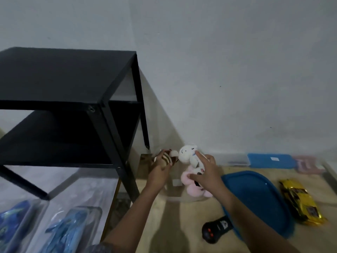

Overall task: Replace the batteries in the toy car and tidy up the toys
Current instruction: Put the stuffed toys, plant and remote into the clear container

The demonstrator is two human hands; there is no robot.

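Note:
My left hand [159, 170] grips a small brown striped plush toy [168, 158] by the foot of the black shelf. My right hand [206, 170] holds a white plush bunny [187, 152] together with a pink plush toy [193, 187], fingers spread over them. Both plush bundles hang over a clear plastic box [175, 195] on the floor. A yellow toy car [300, 200] lies on the floor at the right. A black remote control with red buttons [214, 230] lies near my right forearm.
A black two-tier metal shelf [73, 92] stands at the left against the white wall. A blue lid [259, 199] lies beside the car. Clear boxes with blue and pink lids [269, 160] line the wall. Packaged blue toys [63, 232] lie at the lower left.

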